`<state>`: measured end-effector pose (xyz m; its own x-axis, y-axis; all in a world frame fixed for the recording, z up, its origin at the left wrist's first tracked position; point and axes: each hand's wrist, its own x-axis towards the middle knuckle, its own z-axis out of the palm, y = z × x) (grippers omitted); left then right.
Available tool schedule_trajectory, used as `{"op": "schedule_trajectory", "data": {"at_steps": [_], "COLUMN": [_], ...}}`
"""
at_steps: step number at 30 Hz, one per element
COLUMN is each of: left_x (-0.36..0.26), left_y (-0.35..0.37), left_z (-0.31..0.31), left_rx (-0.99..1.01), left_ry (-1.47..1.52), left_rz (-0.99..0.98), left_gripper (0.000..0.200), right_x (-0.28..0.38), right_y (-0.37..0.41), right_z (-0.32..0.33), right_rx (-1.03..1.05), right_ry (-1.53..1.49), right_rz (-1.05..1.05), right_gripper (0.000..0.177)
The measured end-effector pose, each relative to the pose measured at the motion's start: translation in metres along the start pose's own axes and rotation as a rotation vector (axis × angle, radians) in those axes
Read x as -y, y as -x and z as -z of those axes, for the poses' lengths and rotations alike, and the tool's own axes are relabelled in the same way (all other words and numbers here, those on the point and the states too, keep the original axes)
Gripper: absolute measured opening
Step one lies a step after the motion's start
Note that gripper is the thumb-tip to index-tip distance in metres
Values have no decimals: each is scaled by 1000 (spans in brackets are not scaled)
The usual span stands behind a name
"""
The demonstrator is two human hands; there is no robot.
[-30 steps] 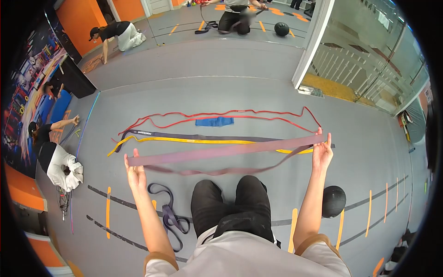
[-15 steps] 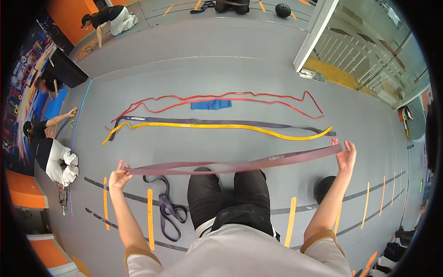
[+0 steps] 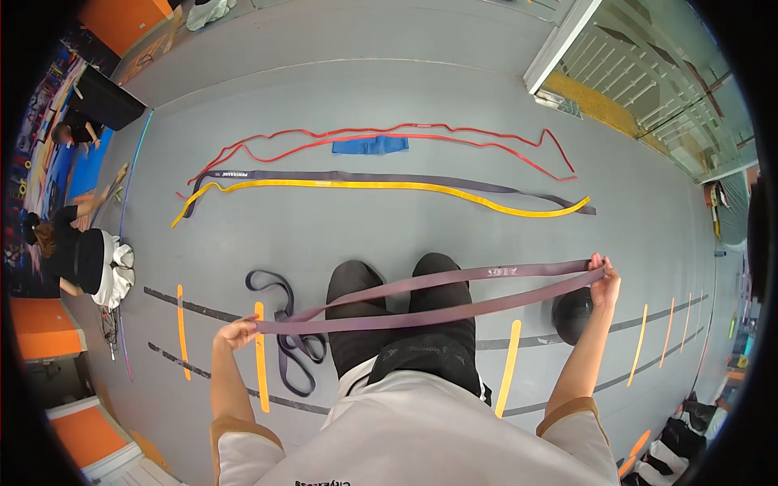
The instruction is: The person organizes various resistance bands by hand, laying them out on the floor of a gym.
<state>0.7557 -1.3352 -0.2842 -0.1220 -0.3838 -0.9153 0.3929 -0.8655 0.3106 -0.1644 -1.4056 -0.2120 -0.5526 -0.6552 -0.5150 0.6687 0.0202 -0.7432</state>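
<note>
A long purple resistance band [image 3: 421, 301] stretches in a loop across my knees. My left hand [image 3: 237, 331] grips its left end low beside my thigh. My right hand [image 3: 604, 277] grips its right end, higher and out to the right. The band hangs taut above my black trousers [image 3: 381, 283] as I kneel on the grey floor [image 3: 340, 227].
A red band [image 3: 486, 139], a blue band [image 3: 369, 145], a dark purple band [image 3: 356, 176] and a yellow band [image 3: 389, 185] lie stretched on the floor ahead. Another purple band [image 3: 288, 340] lies coiled by my left knee. A black ball [image 3: 573, 313] sits behind my right arm. A kneeling person [image 3: 81, 263] is at left.
Both hands have drawn the purple band back toward me, from above the floor bands to over my knees. My left hand dropped lower. The view tilted down.
</note>
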Motion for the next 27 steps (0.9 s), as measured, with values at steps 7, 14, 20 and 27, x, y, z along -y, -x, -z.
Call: {"op": "schedule_trajectory", "data": {"at_steps": [7,14,20,27], "left_x": [-13,-22,-24,-42], "left_y": [20,54,71,53], "left_z": [-22,-83,-69,-48], "left_rx": [208,-104,172,-46], "left_ry": [-802,-1497,-622,-1168], "left_rz": [470,591,-209,-308], "left_gripper": [39,27,39,19], "right_x": [28,28,21,20], "right_y": [2,-35,-59,-66], "right_z": [-23,-3,30,38], "right_rx": [325,124,-387,-438], "right_ry": [743,881,658,719], "right_rz": [469,436,286,63], "right_gripper": [54,35,18,19]}}
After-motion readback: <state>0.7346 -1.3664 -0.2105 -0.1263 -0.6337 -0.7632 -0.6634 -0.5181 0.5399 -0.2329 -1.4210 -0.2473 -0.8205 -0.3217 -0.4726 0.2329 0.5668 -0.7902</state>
